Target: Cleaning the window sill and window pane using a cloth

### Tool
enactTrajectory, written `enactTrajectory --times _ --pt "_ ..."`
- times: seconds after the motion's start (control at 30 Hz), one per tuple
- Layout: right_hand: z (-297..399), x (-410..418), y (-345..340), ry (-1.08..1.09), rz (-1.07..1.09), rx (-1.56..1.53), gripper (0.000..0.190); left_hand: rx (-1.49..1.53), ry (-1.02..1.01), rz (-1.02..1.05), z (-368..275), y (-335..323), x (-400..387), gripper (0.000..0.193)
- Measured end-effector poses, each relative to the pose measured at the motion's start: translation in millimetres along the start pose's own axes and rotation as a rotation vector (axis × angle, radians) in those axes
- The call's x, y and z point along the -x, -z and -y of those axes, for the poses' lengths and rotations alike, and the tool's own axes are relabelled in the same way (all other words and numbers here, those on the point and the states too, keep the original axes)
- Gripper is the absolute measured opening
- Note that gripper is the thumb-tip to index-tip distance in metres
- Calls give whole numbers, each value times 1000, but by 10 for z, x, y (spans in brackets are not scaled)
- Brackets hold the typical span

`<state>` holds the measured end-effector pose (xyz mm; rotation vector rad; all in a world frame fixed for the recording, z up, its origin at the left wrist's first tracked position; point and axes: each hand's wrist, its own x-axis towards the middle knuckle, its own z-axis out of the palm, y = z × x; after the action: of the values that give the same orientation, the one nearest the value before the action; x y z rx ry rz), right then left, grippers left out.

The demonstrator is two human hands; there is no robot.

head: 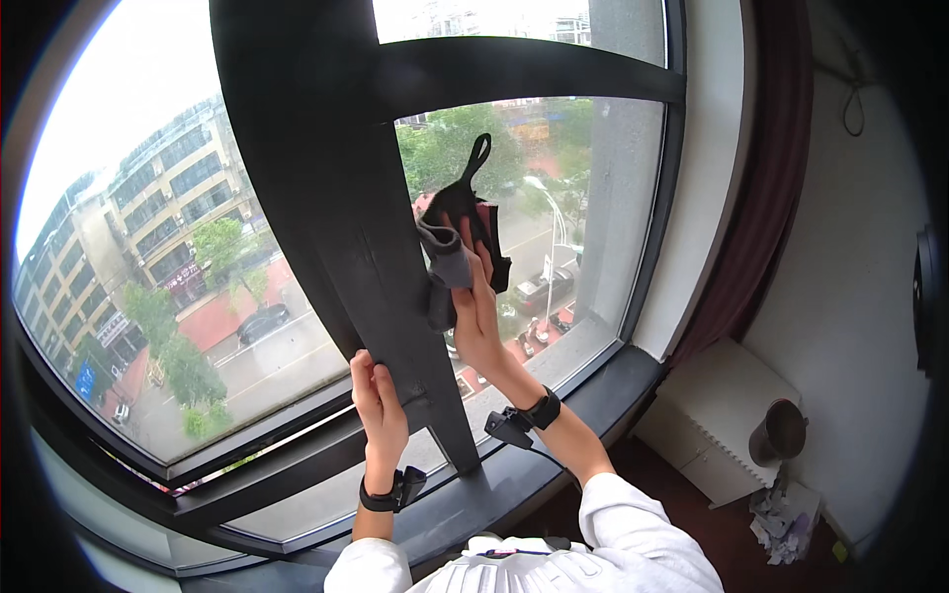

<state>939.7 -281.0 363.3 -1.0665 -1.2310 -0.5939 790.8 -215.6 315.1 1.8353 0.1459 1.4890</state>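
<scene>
My right hand is raised against the lower right window pane, holding a bunched dark grey and black cloth. A thin black loop sticks up from the cloth's top, and a darker flap hangs at its right side. Part of the cloth is hidden behind my fingers. Lower and to the left, my left hand touches the edge of the thick black window mullion with bent fingers. Its thumb is hidden, so whether it grips the frame is unclear. Both wrists wear black straps with small devices.
A dark sill runs below the window. At left, the large glazed sash appears tilted outward, with a gap beneath it. To the right are a maroon curtain, a white cabinet, a dark bin and crumpled paper.
</scene>
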Motion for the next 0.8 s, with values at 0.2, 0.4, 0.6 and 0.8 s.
enactTrajectory --times 0.2,0.4,0.6,0.8 --pt "42 751 -113 -315 0 -394 47 73 24 72 33 69 -20 13" --pt "338 -162 -120 37 72 -27 71 71 7 2 41 -15 -43 20" --pt "533 -826 -156 71 -9 13 72 106 41 -17 86 -55 -65 21" --pt "272 269 -215 33 97 245 67 92 37 -67 82 1 -32 21"
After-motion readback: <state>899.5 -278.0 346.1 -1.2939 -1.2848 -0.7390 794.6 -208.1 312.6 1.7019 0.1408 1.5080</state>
